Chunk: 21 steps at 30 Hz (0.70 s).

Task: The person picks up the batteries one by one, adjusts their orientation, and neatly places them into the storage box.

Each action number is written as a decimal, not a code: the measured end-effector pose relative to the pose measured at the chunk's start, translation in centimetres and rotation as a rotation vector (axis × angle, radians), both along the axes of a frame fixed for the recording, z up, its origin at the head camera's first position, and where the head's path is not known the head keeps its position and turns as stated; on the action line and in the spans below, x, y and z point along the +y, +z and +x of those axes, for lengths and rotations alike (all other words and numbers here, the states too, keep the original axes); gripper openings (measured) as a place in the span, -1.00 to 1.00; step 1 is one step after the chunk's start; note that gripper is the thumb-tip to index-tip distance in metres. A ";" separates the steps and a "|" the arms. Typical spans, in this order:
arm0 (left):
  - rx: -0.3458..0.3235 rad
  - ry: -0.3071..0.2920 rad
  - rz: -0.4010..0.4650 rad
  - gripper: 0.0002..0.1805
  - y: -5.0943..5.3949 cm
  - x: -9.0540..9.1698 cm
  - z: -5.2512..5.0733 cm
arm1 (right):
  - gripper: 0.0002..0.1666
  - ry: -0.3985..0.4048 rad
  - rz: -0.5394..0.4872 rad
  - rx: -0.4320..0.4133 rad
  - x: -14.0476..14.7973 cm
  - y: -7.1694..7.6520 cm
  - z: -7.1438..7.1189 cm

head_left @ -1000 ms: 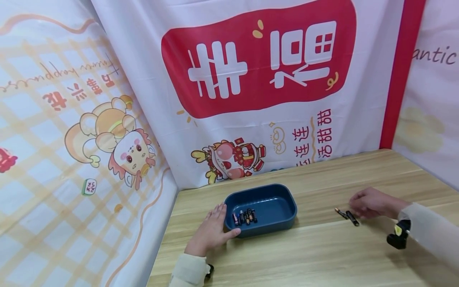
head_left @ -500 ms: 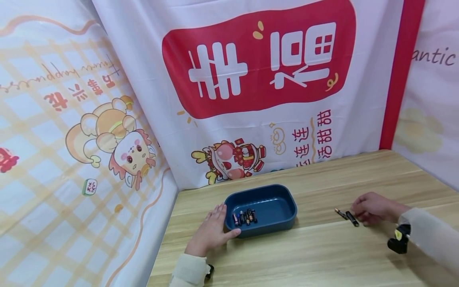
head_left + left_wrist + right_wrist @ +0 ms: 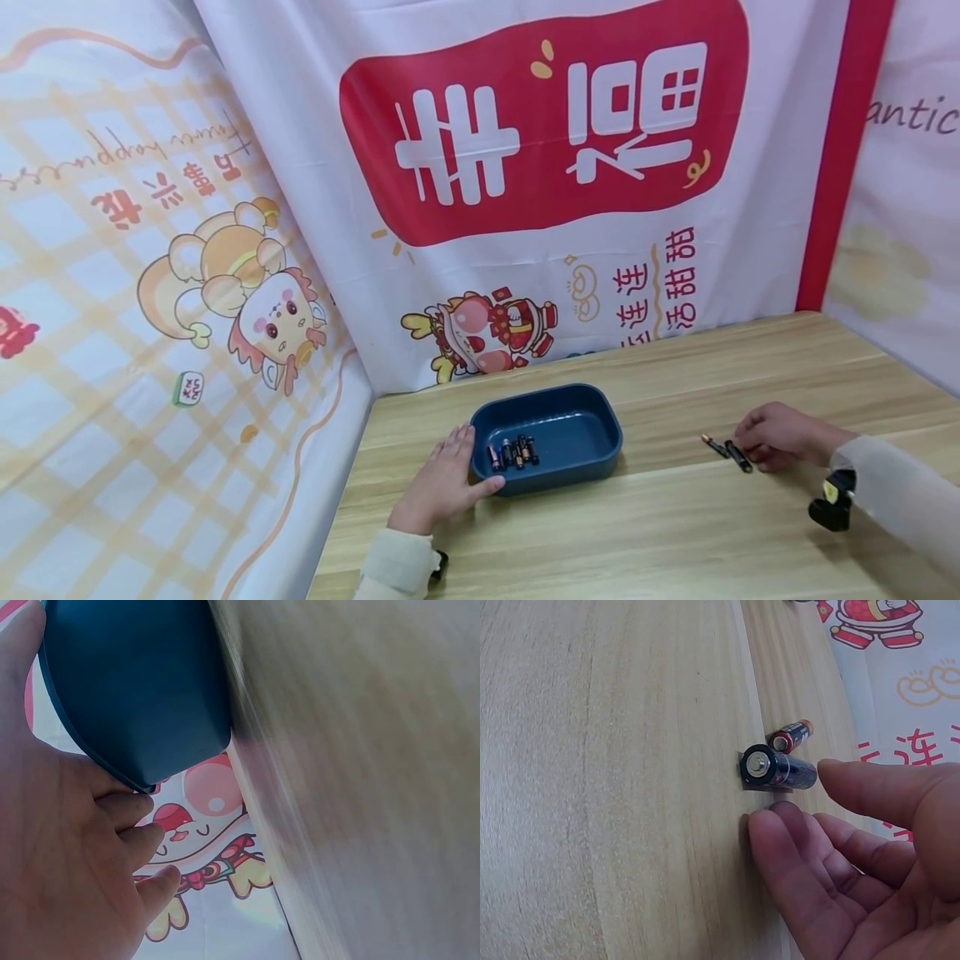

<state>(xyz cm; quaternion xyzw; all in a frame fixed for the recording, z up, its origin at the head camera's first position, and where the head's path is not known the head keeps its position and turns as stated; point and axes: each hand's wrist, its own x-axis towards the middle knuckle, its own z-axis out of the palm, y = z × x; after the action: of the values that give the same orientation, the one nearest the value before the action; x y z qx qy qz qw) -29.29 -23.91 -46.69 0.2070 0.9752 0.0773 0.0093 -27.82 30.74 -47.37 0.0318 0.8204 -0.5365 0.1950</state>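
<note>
A dark blue rectangular bin point(image 3: 577, 433) stands on the wooden table, with several small batteries point(image 3: 513, 452) lying in its left end. My left hand point(image 3: 442, 483) rests against that end, fingers extended along the rim and thumb at the near side. In the left wrist view, the fingers of this left hand point(image 3: 75, 832) touch the rim of the bin point(image 3: 142, 682). To the right lie two loose batteries, a thicker black battery point(image 3: 780, 769) and a thinner battery point(image 3: 791, 735) behind it. My right hand point(image 3: 780, 435) is beside them, thumb and fingers apart, nothing between them.
Wooden tabletop point(image 3: 660, 517) stretches between the bin and the loose batteries. A printed cloth point(image 3: 300, 158) hangs along the back edge, and more printed cloth point(image 3: 97, 400) hangs on the left side. Each wrist wears a small black camera point(image 3: 832, 500).
My right hand has shifted slightly right, and its fingers have drawn a little away from the loose batteries. The left hand, the bin and the batteries stay in place.
</note>
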 end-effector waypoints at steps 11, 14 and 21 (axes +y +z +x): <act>0.004 -0.003 -0.001 0.17 0.0 -0.1 0.1 | -0.78 0.009 0.074 0.008 -0.3 -0.6 -0.6; 0.004 0.000 0.004 0.17 0.0 -0.1 0.1 | -0.79 0.014 0.080 0.023 -0.3 -0.5 -0.6; 0.004 0.000 0.005 0.18 -0.1 -0.1 0.0 | -0.83 0.021 0.115 0.023 -0.4 -0.5 -0.7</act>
<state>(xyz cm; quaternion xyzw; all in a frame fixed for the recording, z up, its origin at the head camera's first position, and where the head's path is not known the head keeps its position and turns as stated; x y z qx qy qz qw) -29.24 -23.97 -46.75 0.2072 0.9751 0.0791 0.0066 -28.56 30.32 -47.90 0.0281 0.8523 -0.4868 0.1893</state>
